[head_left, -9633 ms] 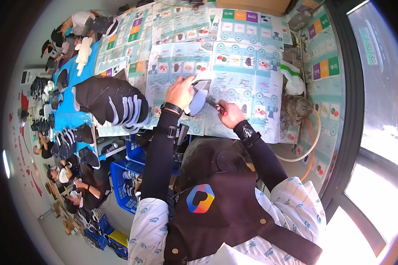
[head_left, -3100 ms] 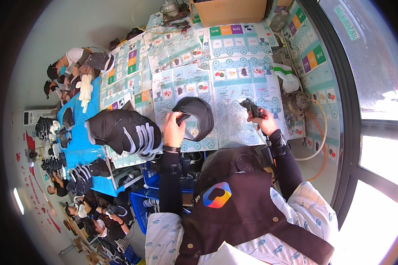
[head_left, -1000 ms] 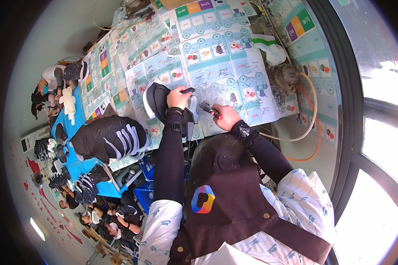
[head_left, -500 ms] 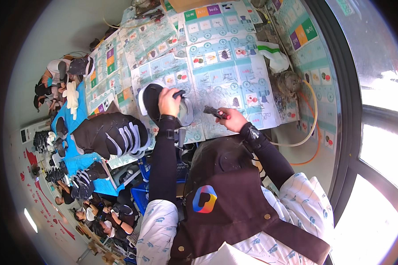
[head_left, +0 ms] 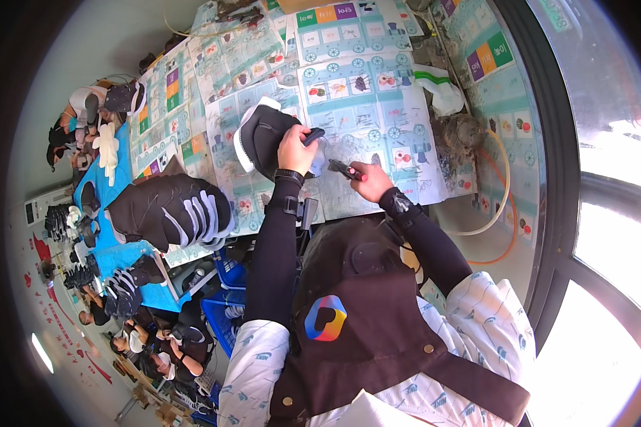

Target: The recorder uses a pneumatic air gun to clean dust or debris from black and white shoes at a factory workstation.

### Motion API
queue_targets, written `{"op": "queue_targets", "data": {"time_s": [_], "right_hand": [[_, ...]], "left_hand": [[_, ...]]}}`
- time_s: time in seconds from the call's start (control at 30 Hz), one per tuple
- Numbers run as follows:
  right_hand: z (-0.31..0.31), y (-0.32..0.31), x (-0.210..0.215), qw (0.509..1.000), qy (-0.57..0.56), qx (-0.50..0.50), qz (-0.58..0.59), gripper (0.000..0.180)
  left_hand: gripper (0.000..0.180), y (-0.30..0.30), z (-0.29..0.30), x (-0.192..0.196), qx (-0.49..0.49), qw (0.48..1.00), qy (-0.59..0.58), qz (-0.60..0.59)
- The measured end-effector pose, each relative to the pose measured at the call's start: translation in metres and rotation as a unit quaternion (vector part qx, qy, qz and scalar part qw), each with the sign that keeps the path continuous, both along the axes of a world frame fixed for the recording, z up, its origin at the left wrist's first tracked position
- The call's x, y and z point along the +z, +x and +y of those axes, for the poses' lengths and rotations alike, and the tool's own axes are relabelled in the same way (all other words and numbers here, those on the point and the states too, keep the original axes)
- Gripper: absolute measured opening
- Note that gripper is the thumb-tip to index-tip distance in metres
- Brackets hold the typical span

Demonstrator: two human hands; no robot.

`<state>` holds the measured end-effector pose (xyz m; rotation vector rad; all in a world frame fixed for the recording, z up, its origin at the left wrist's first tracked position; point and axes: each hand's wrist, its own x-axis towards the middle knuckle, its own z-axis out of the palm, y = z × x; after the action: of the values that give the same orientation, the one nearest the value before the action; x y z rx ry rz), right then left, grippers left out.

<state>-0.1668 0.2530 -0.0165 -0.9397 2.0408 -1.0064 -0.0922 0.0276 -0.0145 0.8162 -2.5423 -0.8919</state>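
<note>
My left hand (head_left: 296, 151) is closed on a black shoe upper (head_left: 263, 132) with a white edge, tilted over the papered table. A dark tab of the upper sticks out past my thumb. Just to the right, my right hand (head_left: 369, 182) grips a small black tool (head_left: 343, 169) with red on its handle. The tool's dark end points at the upper, close to its lower right side; whether they touch, I cannot tell. My fingers hide part of both things.
A pile of nested black uppers (head_left: 167, 213) with grey edges lies left on the table (head_left: 349, 121). A white-and-green cloth (head_left: 440, 91) and a hose (head_left: 504, 178) are at the right. Blue crates (head_left: 219, 317) stand below the table; several people work at the far left.
The shoe upper has turned and moved up and slightly right with my left hand, its white edge now facing upper left. My right hand and the tool have moved slightly up.
</note>
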Motion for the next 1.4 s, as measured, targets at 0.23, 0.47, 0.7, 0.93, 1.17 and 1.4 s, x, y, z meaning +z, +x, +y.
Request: {"op": "queue_targets", "data": {"time_s": [0.23,0.47,0.7,0.93,1.17,1.4], "right_hand": [[-0.017,0.014,-0.020,0.999,0.022,-0.023,0.039,0.021],[-0.015,0.011,-0.018,0.997,0.050,-0.052,-0.002,0.024],[-0.008,0.014,-0.011,0.997,0.047,-0.029,-0.054,0.027],[-0.011,0.018,-0.017,0.991,0.070,0.010,-0.110,0.035],[-0.011,0.019,-0.021,0.987,0.091,0.030,-0.131,0.033],[-0.013,0.016,-0.008,0.991,0.074,0.012,-0.108,0.033]], "left_hand": [[0.024,0.011,-0.005,-0.001,-0.006,0.999,0.032,-0.028],[0.027,0.022,0.000,0.009,0.002,0.996,0.073,-0.049],[0.026,0.053,0.007,0.014,0.006,0.996,0.055,-0.067],[0.027,0.110,0.020,0.000,-0.016,0.989,0.083,-0.121],[0.027,0.132,0.028,-0.003,0.020,0.971,0.190,-0.144],[0.022,0.151,0.035,-0.006,0.045,0.959,0.256,-0.111]]}}
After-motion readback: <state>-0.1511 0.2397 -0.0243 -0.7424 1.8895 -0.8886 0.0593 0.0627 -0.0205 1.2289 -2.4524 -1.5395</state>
